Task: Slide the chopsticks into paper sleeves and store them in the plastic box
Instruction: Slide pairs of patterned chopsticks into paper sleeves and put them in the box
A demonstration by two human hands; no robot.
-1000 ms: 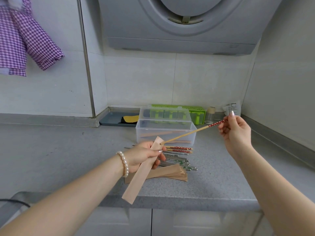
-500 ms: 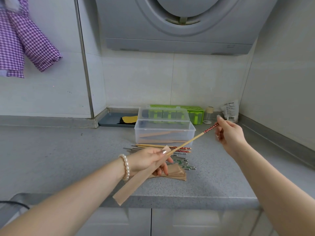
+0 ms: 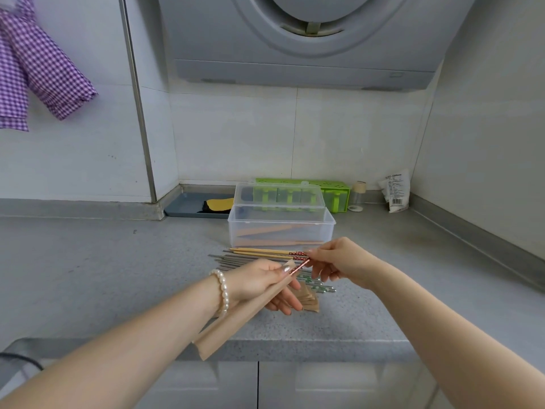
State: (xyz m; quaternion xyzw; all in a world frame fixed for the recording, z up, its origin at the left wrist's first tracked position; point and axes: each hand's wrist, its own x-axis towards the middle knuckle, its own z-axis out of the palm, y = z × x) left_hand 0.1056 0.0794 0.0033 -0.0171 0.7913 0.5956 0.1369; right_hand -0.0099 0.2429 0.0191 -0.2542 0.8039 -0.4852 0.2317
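Observation:
My left hand (image 3: 259,286) grips a brown paper sleeve (image 3: 233,323) that slants down to the counter's front edge. A bamboo chopstick (image 3: 299,268) with a red dotted end sits almost wholly inside the sleeve; only that end sticks out. My right hand (image 3: 339,262) pinches the red end. Behind the hands lie loose bamboo chopsticks (image 3: 265,252), metal chopsticks (image 3: 236,261) and a stack of paper sleeves (image 3: 309,299). The clear plastic box (image 3: 280,228) stands open further back, with sleeved chopsticks inside.
A green container (image 3: 336,191), a small jar (image 3: 357,196) and a white packet (image 3: 396,190) stand by the back wall. A grey tray (image 3: 188,206) holds a yellow sponge. A range hood (image 3: 295,39) hangs overhead. Purple checked cloth (image 3: 38,69) hangs at left.
My right hand has moved down and left toward the left hand, pushing the chopstick far into the sleeve. The sleeve has tilted lower.

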